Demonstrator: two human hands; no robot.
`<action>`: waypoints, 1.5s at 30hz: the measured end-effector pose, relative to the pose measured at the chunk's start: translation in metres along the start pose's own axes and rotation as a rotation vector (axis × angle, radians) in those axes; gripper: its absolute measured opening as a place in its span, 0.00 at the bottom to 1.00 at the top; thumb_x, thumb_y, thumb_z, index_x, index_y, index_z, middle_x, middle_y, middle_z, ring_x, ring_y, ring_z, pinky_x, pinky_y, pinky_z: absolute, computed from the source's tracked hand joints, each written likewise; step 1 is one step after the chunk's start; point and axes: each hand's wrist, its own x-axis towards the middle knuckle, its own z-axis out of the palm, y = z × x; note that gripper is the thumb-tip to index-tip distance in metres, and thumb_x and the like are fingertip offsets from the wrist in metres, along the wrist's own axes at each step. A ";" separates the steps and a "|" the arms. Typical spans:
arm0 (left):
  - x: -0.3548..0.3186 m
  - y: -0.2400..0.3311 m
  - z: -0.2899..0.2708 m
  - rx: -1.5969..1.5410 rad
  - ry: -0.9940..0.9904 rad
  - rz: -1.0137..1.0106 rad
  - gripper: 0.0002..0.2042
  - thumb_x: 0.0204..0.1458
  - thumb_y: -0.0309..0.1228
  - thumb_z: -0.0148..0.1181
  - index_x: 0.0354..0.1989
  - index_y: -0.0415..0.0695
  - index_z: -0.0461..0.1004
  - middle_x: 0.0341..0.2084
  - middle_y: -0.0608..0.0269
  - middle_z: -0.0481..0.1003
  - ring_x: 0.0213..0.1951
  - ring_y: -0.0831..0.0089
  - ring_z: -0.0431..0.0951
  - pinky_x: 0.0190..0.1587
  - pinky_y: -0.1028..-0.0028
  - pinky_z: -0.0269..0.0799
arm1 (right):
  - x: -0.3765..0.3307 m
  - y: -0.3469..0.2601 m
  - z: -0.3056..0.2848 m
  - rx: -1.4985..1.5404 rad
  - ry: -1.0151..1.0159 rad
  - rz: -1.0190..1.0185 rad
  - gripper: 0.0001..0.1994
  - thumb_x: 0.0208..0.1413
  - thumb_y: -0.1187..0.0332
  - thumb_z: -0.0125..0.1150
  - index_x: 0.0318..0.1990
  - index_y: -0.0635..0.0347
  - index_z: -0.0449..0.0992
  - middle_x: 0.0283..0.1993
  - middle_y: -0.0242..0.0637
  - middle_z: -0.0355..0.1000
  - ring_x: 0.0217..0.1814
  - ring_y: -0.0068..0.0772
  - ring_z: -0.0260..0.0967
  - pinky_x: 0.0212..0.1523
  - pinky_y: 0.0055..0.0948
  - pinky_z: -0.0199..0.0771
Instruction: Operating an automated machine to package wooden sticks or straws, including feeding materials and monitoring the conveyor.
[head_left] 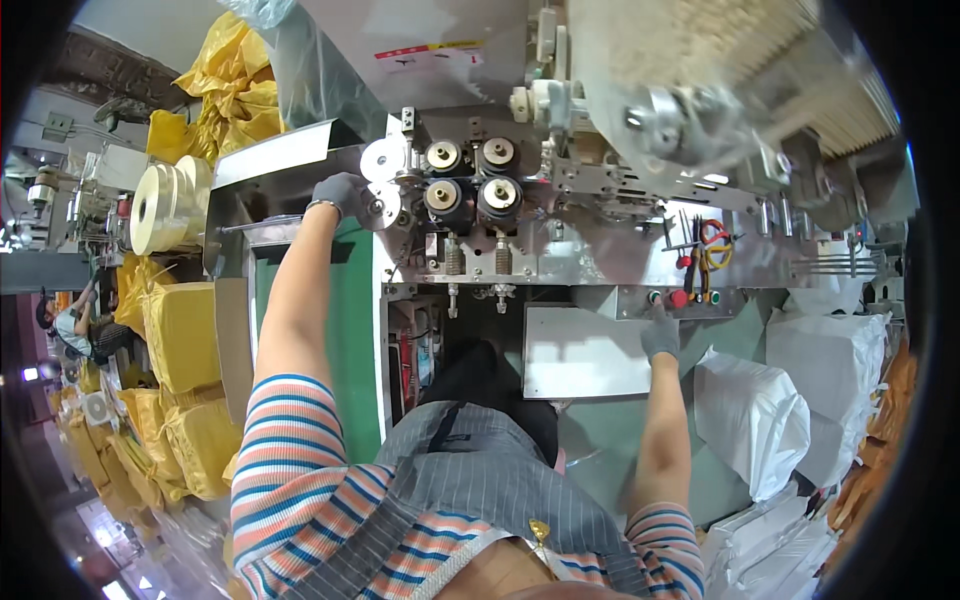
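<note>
My left hand (341,192), in a grey glove, is beside the pale round discs at the left end of a metal machine (590,262). Its fingers are hidden under the back of the hand, so I cannot tell what they touch. The upper disc (383,160) and lower disc (379,207) stand left of several dark rollers (444,195). My right hand (661,334), also gloved, is at the front control panel (632,302). A finger reaches up to the leftmost button, close to the red button (677,298); contact cannot be made out.
Pliers (704,272) and other hand tools lie on the machine to the right. White wrapped bundles (752,420) stand at right, yellow wrapped bundles (183,335) at left. Cream spools (170,206) are beyond my left arm. Another person (85,325) is at the far left.
</note>
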 end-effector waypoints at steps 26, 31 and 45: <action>0.012 -0.035 0.030 -0.239 0.248 0.330 0.08 0.45 0.32 0.56 0.33 0.51 0.78 0.29 0.57 0.78 0.38 0.56 0.77 0.46 0.60 0.68 | 0.015 -0.007 -0.010 0.126 -0.319 0.139 0.41 0.45 0.69 0.52 0.71 0.44 0.47 0.30 0.50 0.73 0.31 0.43 0.75 0.39 0.37 0.71; 0.021 -0.055 0.026 -0.279 0.072 0.228 0.07 0.48 0.33 0.55 0.31 0.50 0.79 0.29 0.55 0.78 0.39 0.55 0.77 0.43 0.57 0.69 | 0.018 -0.005 -0.009 0.176 -0.325 0.168 0.41 0.46 0.70 0.52 0.71 0.44 0.46 0.26 0.43 0.73 0.25 0.38 0.73 0.37 0.35 0.72; -0.065 -0.218 0.005 -0.065 0.265 -0.542 0.12 0.53 0.40 0.50 0.36 0.49 0.77 0.36 0.51 0.77 0.41 0.50 0.77 0.42 0.56 0.71 | 0.021 -0.005 -0.018 0.058 -0.371 0.103 0.43 0.45 0.69 0.54 0.71 0.45 0.43 0.28 0.49 0.74 0.31 0.41 0.75 0.41 0.36 0.71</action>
